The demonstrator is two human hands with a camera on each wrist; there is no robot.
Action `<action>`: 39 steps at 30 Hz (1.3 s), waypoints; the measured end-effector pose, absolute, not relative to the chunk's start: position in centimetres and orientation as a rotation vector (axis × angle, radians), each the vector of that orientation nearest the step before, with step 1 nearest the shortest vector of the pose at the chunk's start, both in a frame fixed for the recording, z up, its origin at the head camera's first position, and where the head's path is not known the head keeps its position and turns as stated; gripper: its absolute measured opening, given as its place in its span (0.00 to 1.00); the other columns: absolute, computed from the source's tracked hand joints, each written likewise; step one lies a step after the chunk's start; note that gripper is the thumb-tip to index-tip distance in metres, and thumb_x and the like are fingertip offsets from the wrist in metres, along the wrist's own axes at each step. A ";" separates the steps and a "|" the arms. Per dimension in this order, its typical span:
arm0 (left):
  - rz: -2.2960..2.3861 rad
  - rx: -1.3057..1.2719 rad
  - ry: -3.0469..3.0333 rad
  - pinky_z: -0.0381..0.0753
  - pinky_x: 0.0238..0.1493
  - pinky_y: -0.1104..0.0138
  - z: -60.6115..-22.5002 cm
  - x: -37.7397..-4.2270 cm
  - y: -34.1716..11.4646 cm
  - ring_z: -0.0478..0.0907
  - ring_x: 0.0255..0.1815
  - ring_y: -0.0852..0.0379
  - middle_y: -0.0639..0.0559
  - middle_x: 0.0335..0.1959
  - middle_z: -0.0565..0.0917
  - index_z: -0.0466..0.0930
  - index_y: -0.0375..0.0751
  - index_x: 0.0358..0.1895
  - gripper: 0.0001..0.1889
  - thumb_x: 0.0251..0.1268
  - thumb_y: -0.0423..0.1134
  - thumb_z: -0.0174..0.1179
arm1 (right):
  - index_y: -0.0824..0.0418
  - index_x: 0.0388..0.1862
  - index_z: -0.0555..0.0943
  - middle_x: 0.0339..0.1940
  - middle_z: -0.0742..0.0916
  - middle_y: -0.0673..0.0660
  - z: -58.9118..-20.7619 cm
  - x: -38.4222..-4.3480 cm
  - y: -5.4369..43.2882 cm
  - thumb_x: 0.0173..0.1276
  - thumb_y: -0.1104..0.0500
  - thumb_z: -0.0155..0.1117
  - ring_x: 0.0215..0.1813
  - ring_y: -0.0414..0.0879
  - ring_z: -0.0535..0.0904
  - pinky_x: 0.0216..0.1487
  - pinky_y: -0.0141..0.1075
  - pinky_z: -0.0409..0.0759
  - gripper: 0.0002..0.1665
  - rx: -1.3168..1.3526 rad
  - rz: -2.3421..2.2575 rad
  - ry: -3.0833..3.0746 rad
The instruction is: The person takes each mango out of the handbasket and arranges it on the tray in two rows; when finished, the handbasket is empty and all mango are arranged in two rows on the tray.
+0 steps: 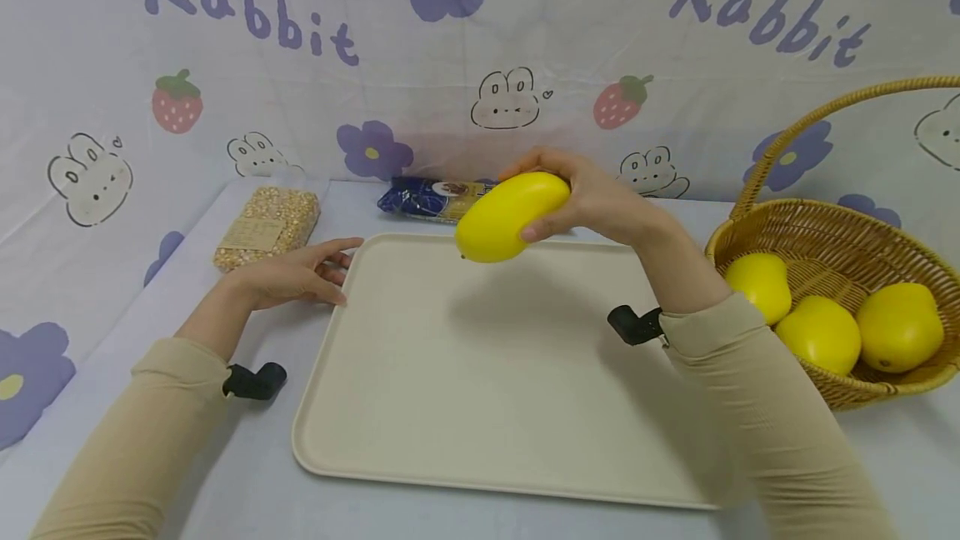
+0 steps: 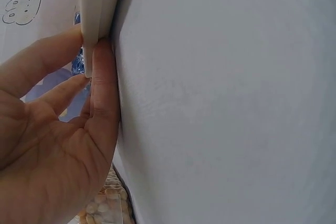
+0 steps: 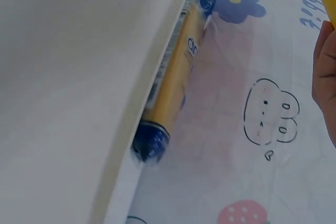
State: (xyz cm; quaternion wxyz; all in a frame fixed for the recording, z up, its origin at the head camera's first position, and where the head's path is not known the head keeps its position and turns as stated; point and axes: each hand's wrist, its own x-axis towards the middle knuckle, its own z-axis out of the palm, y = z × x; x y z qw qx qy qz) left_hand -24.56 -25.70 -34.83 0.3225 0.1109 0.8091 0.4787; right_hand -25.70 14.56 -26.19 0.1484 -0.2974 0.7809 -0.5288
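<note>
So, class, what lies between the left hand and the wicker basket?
The beige tray, with the right forearm and the held yellow fruit above it, as the head view shows.

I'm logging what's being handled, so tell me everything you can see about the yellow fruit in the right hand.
The yellow fruit is an elongated oval, smooth, slightly glossy, perhaps plastic, with a tiny dark tip at its lower end. It looks undamaged. The right hand grips it, thumb on the near side, holding it tilted, left end lower, above the tray without touching it.
</note>
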 end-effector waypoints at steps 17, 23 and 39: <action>1.226 0.284 2.145 0.75 0.47 0.71 -34.7 -24.4 -25.6 0.64 0.54 0.57 0.42 0.68 0.56 0.41 0.50 0.81 0.50 0.61 0.31 0.64 | 0.56 0.67 0.70 0.68 0.74 0.56 -29.3 -26.7 10.2 0.58 0.65 0.68 0.55 0.52 0.77 0.56 0.39 0.81 0.37 -0.754 -1.650 1.990; 1.226 0.294 2.136 0.74 0.47 0.71 -34.7 -24.4 -25.7 0.64 0.54 0.55 0.41 0.68 0.57 0.41 0.50 0.81 0.50 0.62 0.31 0.64 | 0.55 0.66 0.64 0.66 0.72 0.58 -30.0 -27.1 8.8 0.57 0.62 0.71 0.56 0.53 0.77 0.56 0.41 0.82 0.39 -0.699 -1.560 2.045; 1.229 0.302 2.135 0.75 0.46 0.71 -34.6 -24.4 -25.7 0.64 0.54 0.56 0.42 0.67 0.57 0.40 0.50 0.81 0.50 0.62 0.31 0.64 | 0.54 0.60 0.70 0.59 0.74 0.58 -31.3 -28.3 7.0 0.58 0.61 0.73 0.51 0.51 0.79 0.51 0.43 0.85 0.33 -0.607 -1.276 1.959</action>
